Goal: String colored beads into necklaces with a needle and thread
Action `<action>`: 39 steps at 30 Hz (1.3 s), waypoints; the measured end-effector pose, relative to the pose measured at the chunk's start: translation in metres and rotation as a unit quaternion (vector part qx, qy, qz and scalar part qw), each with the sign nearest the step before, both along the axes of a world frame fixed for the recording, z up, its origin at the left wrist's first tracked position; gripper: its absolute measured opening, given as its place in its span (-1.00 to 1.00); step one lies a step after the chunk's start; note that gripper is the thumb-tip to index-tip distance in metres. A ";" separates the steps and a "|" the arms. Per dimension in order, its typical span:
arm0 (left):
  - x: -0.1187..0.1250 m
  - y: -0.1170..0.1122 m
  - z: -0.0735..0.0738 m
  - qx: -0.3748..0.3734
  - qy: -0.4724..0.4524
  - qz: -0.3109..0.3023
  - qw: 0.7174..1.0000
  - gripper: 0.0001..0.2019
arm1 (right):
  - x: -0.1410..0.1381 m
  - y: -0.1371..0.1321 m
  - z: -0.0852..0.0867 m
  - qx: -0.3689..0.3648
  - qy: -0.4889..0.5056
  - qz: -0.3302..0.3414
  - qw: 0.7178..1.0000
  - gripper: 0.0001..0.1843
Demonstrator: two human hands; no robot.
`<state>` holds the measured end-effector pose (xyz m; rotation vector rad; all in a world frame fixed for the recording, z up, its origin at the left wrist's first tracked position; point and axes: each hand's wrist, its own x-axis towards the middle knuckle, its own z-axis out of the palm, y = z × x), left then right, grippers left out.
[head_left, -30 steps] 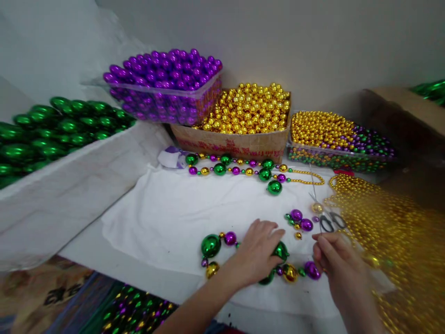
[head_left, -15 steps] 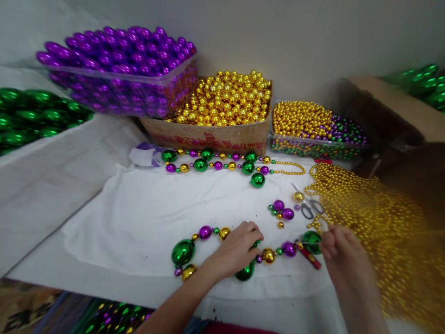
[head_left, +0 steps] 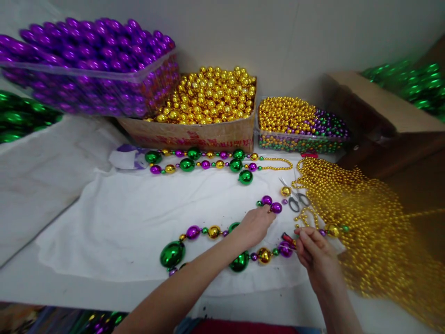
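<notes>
A strand of big green, gold and purple beads (head_left: 194, 241) lies curved on the white cloth (head_left: 139, 218). My left hand (head_left: 255, 225) reaches over it, fingertips pinched at the small loose purple and green beads (head_left: 271, 204). My right hand (head_left: 314, 253) is closed at the strand's right end, beside a purple bead (head_left: 285, 249), with a small red tool (head_left: 288, 238) showing at its fingertips. A thin line runs from it to a gold bead (head_left: 333, 230).
A finished strand (head_left: 208, 161) lies farther back. Behind it stand a tub of purple balls (head_left: 86, 65), a cardboard box of gold balls (head_left: 205, 99) and a tub of small mixed beads (head_left: 299, 125). Gold bead strings (head_left: 365, 218) are heaped at right, scissors (head_left: 295, 199) beside them.
My left hand left the big green bead and reached forward to the small loose beads. My right hand drew in toward the strand's end. The view swung right.
</notes>
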<state>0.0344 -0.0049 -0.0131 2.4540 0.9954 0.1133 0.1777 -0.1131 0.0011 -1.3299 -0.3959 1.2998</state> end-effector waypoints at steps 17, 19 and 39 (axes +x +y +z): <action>-0.069 0.018 -0.017 -0.551 -0.596 0.346 0.471 -0.89 | -0.019 -0.027 -0.017 -0.022 -0.206 0.182 0.961 -0.49; -0.071 0.017 -0.019 -0.549 -0.600 0.349 0.466 -0.91 | -0.020 -0.028 -0.014 -0.024 -0.226 0.190 0.955 -0.49; -0.076 0.012 -0.015 -0.539 -0.609 0.329 0.480 -0.83 | -0.020 -0.029 -0.011 -0.026 -0.236 0.169 0.957 -0.51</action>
